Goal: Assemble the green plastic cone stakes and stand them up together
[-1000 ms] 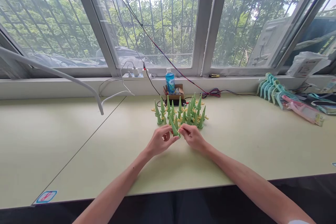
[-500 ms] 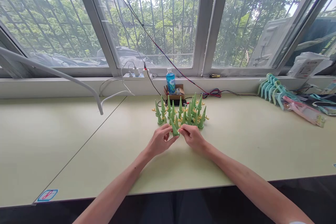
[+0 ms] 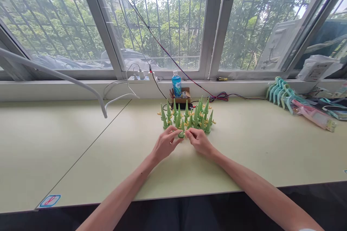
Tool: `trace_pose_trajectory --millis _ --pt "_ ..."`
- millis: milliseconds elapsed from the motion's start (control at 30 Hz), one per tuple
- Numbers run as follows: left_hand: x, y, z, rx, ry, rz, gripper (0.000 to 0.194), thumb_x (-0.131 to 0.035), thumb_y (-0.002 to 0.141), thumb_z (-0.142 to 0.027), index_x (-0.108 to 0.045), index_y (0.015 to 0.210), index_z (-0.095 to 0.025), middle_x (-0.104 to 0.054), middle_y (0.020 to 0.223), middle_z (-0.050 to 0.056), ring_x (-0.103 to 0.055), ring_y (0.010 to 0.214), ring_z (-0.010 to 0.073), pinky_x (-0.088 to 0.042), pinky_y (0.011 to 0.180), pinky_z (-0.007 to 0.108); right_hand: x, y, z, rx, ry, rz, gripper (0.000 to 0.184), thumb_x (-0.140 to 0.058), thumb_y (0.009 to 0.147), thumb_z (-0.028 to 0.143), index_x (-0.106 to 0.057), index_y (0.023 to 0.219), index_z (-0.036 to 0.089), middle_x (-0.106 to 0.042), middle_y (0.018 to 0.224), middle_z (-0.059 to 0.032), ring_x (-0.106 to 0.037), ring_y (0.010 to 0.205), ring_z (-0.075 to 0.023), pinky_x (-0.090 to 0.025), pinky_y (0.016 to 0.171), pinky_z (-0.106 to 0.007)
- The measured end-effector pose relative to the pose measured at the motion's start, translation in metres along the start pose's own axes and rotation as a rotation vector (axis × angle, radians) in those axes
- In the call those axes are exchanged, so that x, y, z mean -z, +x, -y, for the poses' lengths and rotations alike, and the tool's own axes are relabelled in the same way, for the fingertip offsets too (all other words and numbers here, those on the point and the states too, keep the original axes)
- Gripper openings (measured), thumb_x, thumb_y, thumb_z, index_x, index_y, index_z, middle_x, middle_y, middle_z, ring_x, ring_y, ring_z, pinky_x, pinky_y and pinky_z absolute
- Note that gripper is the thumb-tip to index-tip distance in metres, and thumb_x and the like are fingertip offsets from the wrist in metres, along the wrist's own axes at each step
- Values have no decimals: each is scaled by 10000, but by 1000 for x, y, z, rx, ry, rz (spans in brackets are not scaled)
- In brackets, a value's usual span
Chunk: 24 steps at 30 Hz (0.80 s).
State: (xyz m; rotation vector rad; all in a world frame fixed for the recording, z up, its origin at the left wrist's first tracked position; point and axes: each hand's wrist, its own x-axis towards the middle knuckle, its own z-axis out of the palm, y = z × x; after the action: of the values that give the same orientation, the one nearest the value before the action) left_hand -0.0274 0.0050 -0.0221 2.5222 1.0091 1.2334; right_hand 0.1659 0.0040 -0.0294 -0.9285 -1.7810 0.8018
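Observation:
My left hand (image 3: 166, 143) pinches a small green cone-shaped plastic piece (image 3: 181, 134) between thumb and fingers, low over the table's middle. Close on its right, my right hand (image 3: 199, 139) has thumb and forefinger pressed together beside that piece. Whatever it grips is small and pale, mostly hidden by the fingertips. Just beyond both hands stands a cluster of upright green cone-shaped pieces (image 3: 187, 111), several of them with small yellow parts sticking out at the side.
Behind the cones, a blue bottle (image 3: 176, 85) stands by a small cardboard box (image 3: 185, 97). A coiled cable (image 3: 221, 96) lies to the right. Light green hangers (image 3: 280, 92) and a pink packet (image 3: 314, 113) are at the far right. A white tube (image 3: 81, 79) hangs over the left side.
The green piece in my left hand has tipped, so its long tapered side no longer shows as before. Both hands stay almost in place, with the right fingertips close to the piece.

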Motion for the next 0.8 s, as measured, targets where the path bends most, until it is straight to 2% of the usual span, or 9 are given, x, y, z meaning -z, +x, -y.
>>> trace_pose_trajectory --millis 100,200,300,367,467,633,800 --pt "0 4 -1 136 -88 -82 219 -606 877 -365 -625 1033 -212 -580 947 32 -468 530 46 -448 512 200 0 1 -1 -15 43 -79 390 -457 939 490 -483 700 184 -368 525 48 -316 486 -99 -260 470 -240" --pt "2 8 -3 328 -270 -90 326 -542 891 -476 -609 852 -160 -579 757 11 -459 485 59 -381 437 185 1 1 -1 9 57 -125 372 -459 939 496 -512 747 182 -364 535 50 -321 494 -102 -268 470 -238" --pt "4 10 -6 489 -467 87 519 -424 916 -572 -596 701 -132 -515 530 -15 -390 387 56 -337 413 197 2 1 0 67 22 -102 362 -460 945 473 -540 757 174 -399 577 34 -326 522 -103 -281 491 -240" --pt "5 11 -7 540 -536 207 566 -410 906 -607 -583 649 -133 -461 433 -30 -364 358 58 -325 412 200 1 1 1 103 -9 -66 363 -453 952 452 -549 745 169 -438 613 19 -333 543 -103 -294 511 -242" --pt "7 10 -9 576 -570 276 561 -456 874 -629 -574 633 -136 -426 389 -41 -345 352 59 -282 393 191 1 0 2 113 -33 -37 361 -446 957 429 -555 735 167 -453 616 17 -337 549 -102 -301 522 -242" --pt "9 8 -14 580 -592 275 507 -531 846 -601 -577 658 -132 -419 428 -48 -337 386 55 -255 396 184 1 -2 4 90 -27 -39 352 -464 947 417 -525 702 171 -419 584 29 -331 528 -99 -288 510 -242" --pt "6 8 -13 416 -521 135 374 -686 777 -490 -617 751 -123 -453 575 -35 -358 492 58 -290 430 182 0 -3 4 42 7 -17 408 -420 958 472 -442 662 191 -378 525 42 -320 484 -99 -272 471 -240"
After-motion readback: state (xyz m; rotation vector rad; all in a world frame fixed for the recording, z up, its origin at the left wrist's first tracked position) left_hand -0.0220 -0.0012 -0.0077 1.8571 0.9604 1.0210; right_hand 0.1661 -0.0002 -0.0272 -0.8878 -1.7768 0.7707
